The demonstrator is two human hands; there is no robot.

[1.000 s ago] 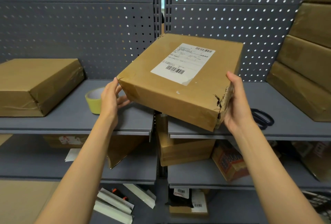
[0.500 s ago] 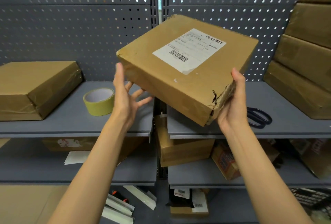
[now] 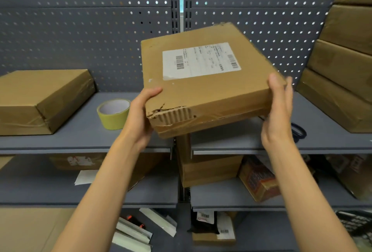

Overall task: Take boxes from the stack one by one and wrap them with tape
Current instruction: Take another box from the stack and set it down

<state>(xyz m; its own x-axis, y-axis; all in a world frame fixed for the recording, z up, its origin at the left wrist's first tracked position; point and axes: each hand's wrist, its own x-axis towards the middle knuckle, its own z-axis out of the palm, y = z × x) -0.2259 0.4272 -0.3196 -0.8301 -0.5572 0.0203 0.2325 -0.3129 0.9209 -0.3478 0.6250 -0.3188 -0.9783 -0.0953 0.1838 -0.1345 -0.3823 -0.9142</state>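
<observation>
Wrapped box [image 3: 40, 98] lies flat on the shelf [image 3: 80, 136], well to the left of the left hand, its sides covered in glossy tape.

Tape roll [image 3: 114, 113] stands on the shelf just left of the left hand, hole facing up, apart from the wrist.

Left hand [image 3: 141, 116] grips the near left corner of the box [image 3: 201, 90]: thumb lies on the top face, fingers curl beneath, out of sight. The corner beside this hand is torn, corrugation exposed.

The box is held in the air between both hands, above the shelf edge, tilted with its far side higher. A white label [image 3: 201, 61] with barcodes sits on the top face.

Right hand [image 3: 278, 110] presses flat against the right side of the box, fingers straight and close together, pointing up; the fingertips are blurred.

Scissors [image 3: 300, 130] lie on the shelf just right of the right hand, largely hidden behind it.

Stack [image 3: 342, 70] of brown boxes leans on the shelf further right of the right hand, against the pegboard [image 3: 80, 30].
</observation>
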